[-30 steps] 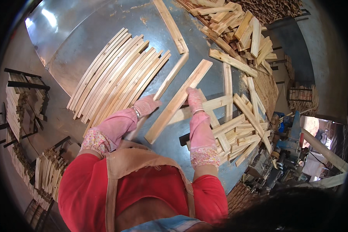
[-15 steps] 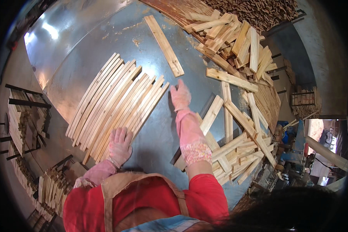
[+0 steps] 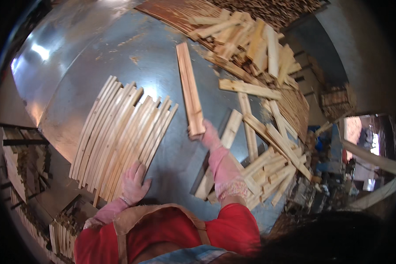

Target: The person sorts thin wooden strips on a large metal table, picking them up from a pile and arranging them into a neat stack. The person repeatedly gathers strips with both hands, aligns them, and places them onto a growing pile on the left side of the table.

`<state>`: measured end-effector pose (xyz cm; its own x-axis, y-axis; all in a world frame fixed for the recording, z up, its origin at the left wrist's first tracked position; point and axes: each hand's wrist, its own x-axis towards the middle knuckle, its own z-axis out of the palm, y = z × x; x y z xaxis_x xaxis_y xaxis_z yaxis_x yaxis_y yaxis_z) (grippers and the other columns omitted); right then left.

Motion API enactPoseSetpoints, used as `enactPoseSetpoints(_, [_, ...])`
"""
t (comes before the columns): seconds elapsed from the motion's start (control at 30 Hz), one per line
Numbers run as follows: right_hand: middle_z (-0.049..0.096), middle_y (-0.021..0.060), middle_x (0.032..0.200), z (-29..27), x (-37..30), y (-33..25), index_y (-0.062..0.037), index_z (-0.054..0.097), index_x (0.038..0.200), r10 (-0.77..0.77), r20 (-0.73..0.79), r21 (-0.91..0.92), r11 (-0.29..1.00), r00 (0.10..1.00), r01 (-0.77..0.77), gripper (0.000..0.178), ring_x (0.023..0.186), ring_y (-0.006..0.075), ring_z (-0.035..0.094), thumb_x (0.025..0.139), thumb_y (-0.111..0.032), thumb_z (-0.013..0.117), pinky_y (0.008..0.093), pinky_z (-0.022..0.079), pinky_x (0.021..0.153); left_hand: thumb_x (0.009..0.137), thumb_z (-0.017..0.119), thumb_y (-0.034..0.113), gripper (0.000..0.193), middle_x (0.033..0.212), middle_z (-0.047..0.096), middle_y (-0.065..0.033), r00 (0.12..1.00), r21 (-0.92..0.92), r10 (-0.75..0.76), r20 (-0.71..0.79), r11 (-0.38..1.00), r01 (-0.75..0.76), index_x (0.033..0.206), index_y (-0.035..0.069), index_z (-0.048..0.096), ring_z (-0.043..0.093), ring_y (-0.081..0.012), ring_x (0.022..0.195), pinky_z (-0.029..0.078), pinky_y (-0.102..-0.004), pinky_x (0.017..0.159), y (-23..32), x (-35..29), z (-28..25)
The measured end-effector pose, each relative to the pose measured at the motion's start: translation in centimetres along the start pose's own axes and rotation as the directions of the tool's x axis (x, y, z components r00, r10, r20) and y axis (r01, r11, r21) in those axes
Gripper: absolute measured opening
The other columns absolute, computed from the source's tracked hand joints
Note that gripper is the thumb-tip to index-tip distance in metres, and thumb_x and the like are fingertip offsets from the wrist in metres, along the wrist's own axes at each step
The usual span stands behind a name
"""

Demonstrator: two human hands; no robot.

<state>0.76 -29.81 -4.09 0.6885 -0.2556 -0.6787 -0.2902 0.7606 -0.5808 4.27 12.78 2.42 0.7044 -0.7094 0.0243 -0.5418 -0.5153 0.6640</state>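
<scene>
My right hand (image 3: 209,135), in a pale pink glove, grips the near end of a wooden slat (image 3: 189,90). The slat points away from me over the metal table, a lengthwise line and a knot showing on it. Gloved too, my left hand (image 3: 134,182) rests with fingers spread on the near right end of a row of slats (image 3: 119,136). Those slats stand side by side on edge, their far ends uneven. Between the row and the held slat, bare metal shows.
On the right lies a loose heap of slats (image 3: 268,176), some crossing each other. A bigger pile (image 3: 251,44) sits on a wooden board (image 3: 290,110) at the far right. Racks of slats (image 3: 24,152) stand below the table's left edge. Sawdust (image 3: 134,59) dots the metal tabletop (image 3: 92,57).
My right hand has taken hold of the single slat lying ahead and drawn its near end toward me. My left hand stays at the row. The whole view has shifted slightly.
</scene>
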Motion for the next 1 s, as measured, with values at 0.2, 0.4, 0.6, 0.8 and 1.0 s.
enactPoseSetpoints(0.2, [0.073, 0.0171, 0.127, 2.9, -17.3, 9.7, -0.0013, 0.063, 0.14, -0.146, -0.169, -0.806, 0.59, 0.975, -0.052, 0.057, 0.113, 0.0343, 0.07, 0.098, -0.039, 0.072, 0.0438, 0.057, 0.091, 0.102, 0.07, 0.031, 0.06, 0.115, 0.077, -0.0176, 0.737, -0.684, -0.034, 0.675, 0.343, 0.643, 0.144, -0.011, 0.058, 0.073, -0.0216, 0.102, 0.057, -0.0374, 0.09, 4.1, 8.0, 7.4])
enactPoseSetpoints(0.4, [0.067, 0.0252, 0.135, -2.5, -17.4, 12.0, -0.0044, 0.051, 0.155, -0.723, -0.52, -0.827, 0.293, 0.455, -0.48, 0.087, 0.13, 0.0392, 0.061, 0.083, -0.042, 0.082, 0.0485, 0.052, 0.105, 0.097, 0.064, 0.042, 0.048, 0.106, 0.075, -0.0264, 0.755, -0.084, -0.299, 0.583, 0.903, 0.422, 0.127, 0.005, 0.071, 0.073, -0.0442, 0.098, 0.056, -0.0498, 0.091, 8.4, 3.4, 3.5])
enactPoseSetpoints(0.6, [0.074, 0.0212, 0.115, -6.4, -14.0, 20.8, -0.0011, 0.063, 0.137, -0.444, -0.27, -0.659, 0.732, 0.854, 0.172, 0.05, 0.105, 0.0356, 0.071, 0.092, -0.023, 0.068, 0.043, 0.056, 0.094, 0.087, 0.08, 0.023, 0.044, 0.133, 0.067, -0.0206, 0.982, 0.187, -0.133, 0.132, 0.976, 0.107, 0.125, 0.004, 0.069, 0.066, -0.0419, 0.118, 0.054, -0.0514, 0.1, 3.2, -6.1, 1.3])
enactPoseSetpoints(0.8, [0.074, 0.025, 0.117, 12.1, -17.0, 25.2, -0.0035, 0.06, 0.142, -0.164, -0.039, -0.843, 0.535, 0.986, 0.056, 0.055, 0.11, 0.0446, 0.071, 0.097, -0.035, 0.066, 0.0504, 0.054, 0.101, 0.09, 0.077, 0.039, 0.069, 0.162, 0.047, -0.0186, 0.996, 0.453, -0.012, 0.093, 0.891, -0.032, 0.149, 0.009, 0.058, 0.044, -0.0404, 0.149, 0.032, -0.056, 0.125, 0.8, -8.8, 0.9])
enactPoseSetpoints(1.0, [0.071, 0.0254, 0.131, 4.2, -20.3, 15.1, -0.0081, 0.056, 0.153, -0.505, -0.149, -0.986, 0.017, 0.85, -0.163, 0.072, 0.122, 0.0441, 0.067, 0.091, -0.043, 0.072, 0.0549, 0.049, 0.11, 0.089, 0.078, 0.04, 0.078, 0.169, 0.04, -0.0187, 0.976, 0.557, -0.042, 0.212, 0.826, -0.085, 0.158, 0.015, 0.051, 0.035, -0.0409, 0.156, 0.027, -0.0564, 0.129, -1.7, -9.8, 1.7])
